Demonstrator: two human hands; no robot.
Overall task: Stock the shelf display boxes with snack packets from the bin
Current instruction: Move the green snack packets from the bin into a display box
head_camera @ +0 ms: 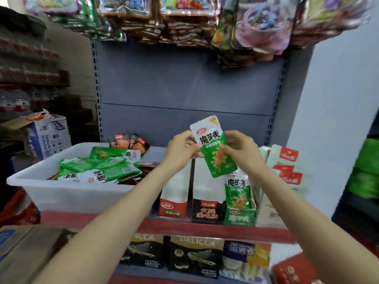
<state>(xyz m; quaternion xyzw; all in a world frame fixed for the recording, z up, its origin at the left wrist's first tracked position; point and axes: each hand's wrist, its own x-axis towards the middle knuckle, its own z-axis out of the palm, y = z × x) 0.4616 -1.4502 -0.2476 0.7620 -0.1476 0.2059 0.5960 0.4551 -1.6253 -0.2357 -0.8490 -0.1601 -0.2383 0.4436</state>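
Left hand [183, 147] and right hand [242, 149] pinching opposite edges of green snack packet [215, 148], above green display box [240, 216]

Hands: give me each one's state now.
Left hand: fingers pinch the green snack packet.
Right hand: fingers pinch the same packet.

A bin [61, 193] sits on the left end of the shelf [205, 227], with loose packets [98, 167] piled inside it. Right of the bin, display boxes [207, 201] stand side by side along the shelf front; the box [240, 216] third from the left holds upright packets. Above these boxes, both hands, left hand [182, 148] and right hand [242, 148], hold one packet [215, 148] between them. Further packets [285, 167] stand at the right end. Boxed goods [194, 257] occupy the shelf below. Bagged goods [184, 19] hang overhead. A carton [49, 136] stands behind the bin, to its left.
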